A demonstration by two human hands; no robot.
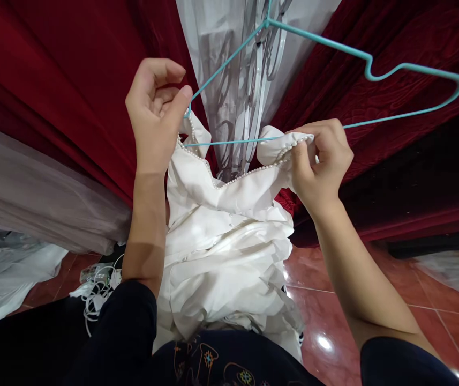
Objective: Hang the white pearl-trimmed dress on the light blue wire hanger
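Note:
A white dress (213, 236) with a pearl-beaded neckline hangs in front of me, its skirt bunched in loose folds. At its left shoulder, my left hand (157, 107) is loosely closed, the thumb against the end of a turquoise wire clothes hanger (317, 38), the index finger raised apart from it. The left strap lies over that hanger end. My right hand (325, 158) pinches the beaded right strap (285, 145) between thumb and fingers, close to the hanger's lower bar. The hanger's right end sticks out bare beyond this hand.
White scrolled metalwork (259, 80) stands behind the hanger. Dark red curtains (92, 69) flank it on both sides. Sheer pale fabric (44, 182) drapes at left. White cables (98, 292) lie tangled on the lower left. Glossy red tiles (325, 305) cover the floor.

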